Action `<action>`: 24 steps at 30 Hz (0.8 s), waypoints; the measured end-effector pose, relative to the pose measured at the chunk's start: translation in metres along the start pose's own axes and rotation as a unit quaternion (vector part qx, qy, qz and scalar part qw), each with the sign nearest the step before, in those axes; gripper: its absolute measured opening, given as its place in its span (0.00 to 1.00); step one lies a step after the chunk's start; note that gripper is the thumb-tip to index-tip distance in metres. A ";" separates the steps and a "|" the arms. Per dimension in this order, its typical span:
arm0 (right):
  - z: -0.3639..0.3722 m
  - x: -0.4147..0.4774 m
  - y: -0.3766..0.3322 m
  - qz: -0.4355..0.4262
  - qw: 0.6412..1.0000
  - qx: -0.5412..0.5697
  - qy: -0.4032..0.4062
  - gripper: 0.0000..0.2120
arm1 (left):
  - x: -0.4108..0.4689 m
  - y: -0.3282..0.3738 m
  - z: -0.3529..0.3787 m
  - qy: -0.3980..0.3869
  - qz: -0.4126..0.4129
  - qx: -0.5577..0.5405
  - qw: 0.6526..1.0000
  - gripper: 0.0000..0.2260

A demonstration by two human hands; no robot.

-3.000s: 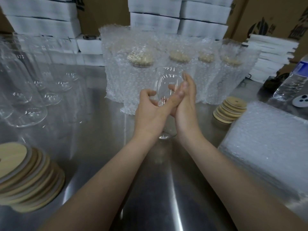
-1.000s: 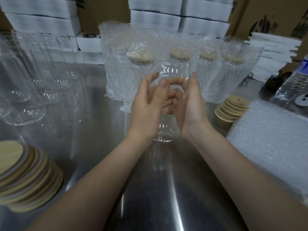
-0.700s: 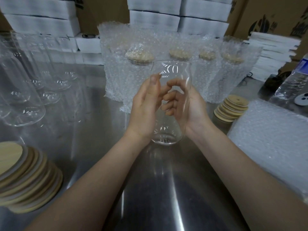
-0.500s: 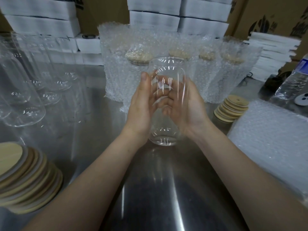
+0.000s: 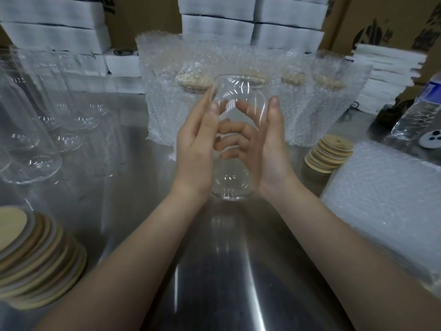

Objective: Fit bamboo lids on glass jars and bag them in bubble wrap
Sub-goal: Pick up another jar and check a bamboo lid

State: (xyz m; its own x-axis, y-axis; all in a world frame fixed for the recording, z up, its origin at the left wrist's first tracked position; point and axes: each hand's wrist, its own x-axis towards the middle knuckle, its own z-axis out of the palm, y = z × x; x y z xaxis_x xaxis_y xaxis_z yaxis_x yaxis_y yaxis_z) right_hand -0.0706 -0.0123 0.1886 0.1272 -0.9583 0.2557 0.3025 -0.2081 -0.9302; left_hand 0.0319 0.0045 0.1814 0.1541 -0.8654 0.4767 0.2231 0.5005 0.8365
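The clear glass jar (image 5: 238, 96) is in the centre of the frame, between both hands, and it has no lid on it. Its long axis stands almost upright: the open mouth points up and a little away from the person, and the thick base points down to the grey steel worktop (image 5: 214, 271). I judge that the base is lifted a bit off the worktop, because a reflection shows below it. The left hand (image 5: 195, 149) lies flat on the left side of the jar, with the fingers nearly straight. The right hand (image 5: 269, 149) grips the right side, with the thumb up along the glass and the fingers curled behind, seen through it. The jar is fully transparent, smooth, with bright reflections and rounded shoulders, so it probably slips easily. The next step needs a lid on the mouth. The small stack of round bamboo lids (image 5: 329, 151) lies at the right of the frame, nearer to the right hand. The big stack of round bamboo lids (image 5: 35, 259) lies at the lower left, beside the left forearm. The flat left hand seems the easier one to free.
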 end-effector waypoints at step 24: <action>-0.011 0.006 0.000 0.037 0.992 -0.047 0.114 0.16 | -0.008 -0.012 0.004 0.003 -0.074 -0.002 0.997 0.26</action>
State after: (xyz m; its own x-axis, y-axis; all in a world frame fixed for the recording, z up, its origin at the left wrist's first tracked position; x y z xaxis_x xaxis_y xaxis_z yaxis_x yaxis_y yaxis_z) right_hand -0.0801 -0.0198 0.1868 -0.0752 -0.9887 0.1300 0.2103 -0.1431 -0.9671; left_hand 0.0245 0.0057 0.1685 0.1255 -0.9295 0.3468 0.2479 0.3679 0.8962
